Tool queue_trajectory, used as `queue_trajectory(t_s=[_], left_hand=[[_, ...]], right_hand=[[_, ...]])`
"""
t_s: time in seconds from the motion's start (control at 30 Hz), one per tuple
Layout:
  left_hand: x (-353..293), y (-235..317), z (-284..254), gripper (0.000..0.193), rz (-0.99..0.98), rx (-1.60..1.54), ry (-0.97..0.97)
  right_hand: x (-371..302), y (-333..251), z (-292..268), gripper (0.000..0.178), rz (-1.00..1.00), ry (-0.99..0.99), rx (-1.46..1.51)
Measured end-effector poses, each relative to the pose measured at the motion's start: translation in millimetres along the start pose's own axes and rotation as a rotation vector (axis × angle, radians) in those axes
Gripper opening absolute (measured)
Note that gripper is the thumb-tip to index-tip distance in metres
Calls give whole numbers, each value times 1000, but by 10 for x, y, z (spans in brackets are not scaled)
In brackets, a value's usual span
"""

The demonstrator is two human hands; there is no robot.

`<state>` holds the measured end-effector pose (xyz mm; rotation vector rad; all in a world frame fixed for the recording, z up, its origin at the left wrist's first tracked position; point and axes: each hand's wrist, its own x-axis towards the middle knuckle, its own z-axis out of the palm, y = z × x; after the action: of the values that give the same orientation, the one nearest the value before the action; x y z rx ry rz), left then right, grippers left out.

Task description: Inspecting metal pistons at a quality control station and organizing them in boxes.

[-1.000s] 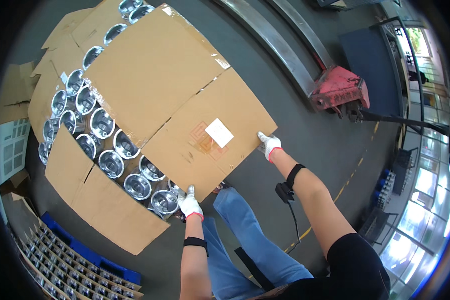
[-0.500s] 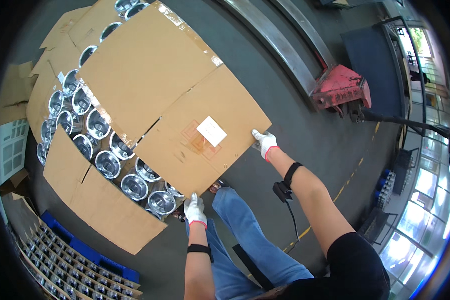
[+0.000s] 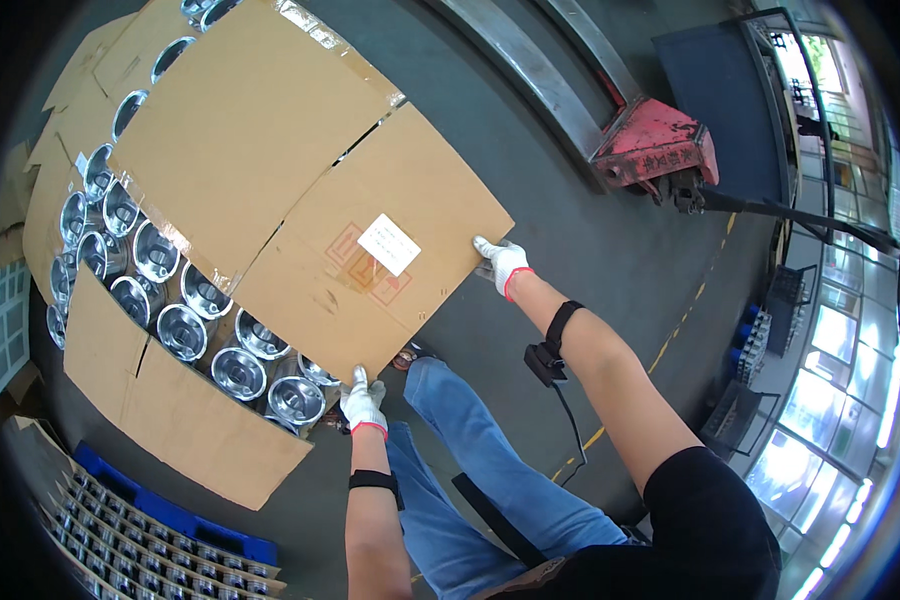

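Observation:
A wide brown cardboard flap (image 3: 310, 255) with a white label (image 3: 388, 245) lies slanted over part of a large carton. My left hand (image 3: 363, 400), in a white glove with a red cuff, pinches its near corner, thumb on top. Farther right, my right hand (image 3: 502, 266), gloved alike, grips the flap's right corner. The fingers beneath the board are partly hidden. Shiny metal cups (image 3: 238, 373), round and open-topped, show in rows along the carton's left side. Another flap (image 3: 170, 400) is folded outward beside them.
A red pallet jack (image 3: 660, 150) with long metal forks stands on the grey floor beyond my right hand. At lower left, a blue pallet (image 3: 170, 505) carries cardboard-divided layers of small metal parts (image 3: 140, 550). Dark racks (image 3: 740, 420) line the right.
Both hands and the flap have shifted left in view, along with the surroundings. The slit across the flap has widened toward its far end. Both hands keep their grip.

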<state>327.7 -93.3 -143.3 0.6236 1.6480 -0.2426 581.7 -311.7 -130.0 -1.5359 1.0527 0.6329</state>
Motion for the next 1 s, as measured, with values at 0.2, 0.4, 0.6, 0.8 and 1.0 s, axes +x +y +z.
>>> queue_trajectory(t_s=[0.2,0.4,0.6,0.8,1.0], left_hand=[[92,-64,-50,31,64,-6,90],[-43,-89,9,28,106,-6,46],[-80,-67,-20,43,163,12,16],[-37,-58,-93,34,228,28,3],[-44,-20,-73,40,182,-48,-47]], right_hand=[[-143,-48,120,53,23,45,-27],[-110,-40,20,53,24,28,-43],[12,52,-5,68,51,38,-8],[-29,81,74,70,70,61,-28],[-71,24,146,68,118,98,-54]])
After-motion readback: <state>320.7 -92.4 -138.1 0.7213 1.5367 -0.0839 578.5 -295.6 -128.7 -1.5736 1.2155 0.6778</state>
